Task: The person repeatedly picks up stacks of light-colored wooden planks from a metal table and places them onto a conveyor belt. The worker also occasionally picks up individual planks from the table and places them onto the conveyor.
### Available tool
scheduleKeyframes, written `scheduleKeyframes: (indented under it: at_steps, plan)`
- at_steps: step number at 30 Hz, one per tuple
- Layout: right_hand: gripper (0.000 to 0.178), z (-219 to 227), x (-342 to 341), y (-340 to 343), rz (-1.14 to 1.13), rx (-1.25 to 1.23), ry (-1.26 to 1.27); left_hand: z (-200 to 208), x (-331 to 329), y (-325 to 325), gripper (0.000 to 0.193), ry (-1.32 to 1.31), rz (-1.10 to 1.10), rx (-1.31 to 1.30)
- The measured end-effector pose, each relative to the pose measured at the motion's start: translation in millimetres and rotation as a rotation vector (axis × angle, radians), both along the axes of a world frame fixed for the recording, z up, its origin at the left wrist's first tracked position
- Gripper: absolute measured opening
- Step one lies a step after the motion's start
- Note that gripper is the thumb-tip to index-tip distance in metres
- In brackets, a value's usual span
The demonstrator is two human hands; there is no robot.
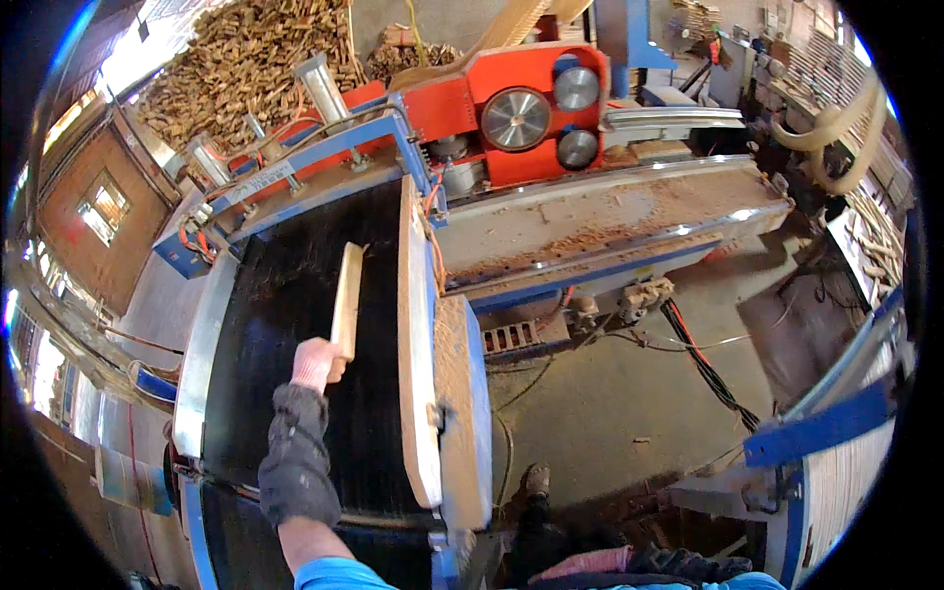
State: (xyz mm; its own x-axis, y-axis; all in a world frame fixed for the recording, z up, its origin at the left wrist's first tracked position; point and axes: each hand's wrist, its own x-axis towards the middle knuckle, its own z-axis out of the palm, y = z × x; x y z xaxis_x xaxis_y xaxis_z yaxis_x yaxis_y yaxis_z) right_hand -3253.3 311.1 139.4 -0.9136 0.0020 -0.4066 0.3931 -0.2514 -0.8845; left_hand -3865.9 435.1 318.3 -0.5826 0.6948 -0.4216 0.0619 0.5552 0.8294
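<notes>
My left hand, in a pink glove with a dark sleeve cover, is closed around the near end of a pale wooden strip. The strip points away from me over a black conveyor belt; whether it touches the belt I cannot tell. Low in the picture, close to my body, is my right hand, also in pink with a dark sleeve. Its fingers are not clear enough to read. A long wooden guide board runs along the belt's right side.
Across the belt's far end stands a blue frame with cylinders. Beyond it is a red machine head with round metal discs. A sawdust-strewn machine bed extends right. Black cables cross the floor. Wood pieces are heaped behind.
</notes>
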Motion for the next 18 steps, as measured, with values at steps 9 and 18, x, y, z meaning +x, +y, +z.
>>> scheduleKeyframes:
  at_steps: [9,18]
  plan:
    - [0.070,128,135,-201,-0.494,0.097,0.007,87,366,-311,0.030,-0.323,-0.321,0.321]
    - [0.038,262,267,-329,-1.440,0.063,0.139,45,691,-452,0.029,-0.681,-1.022,0.026]
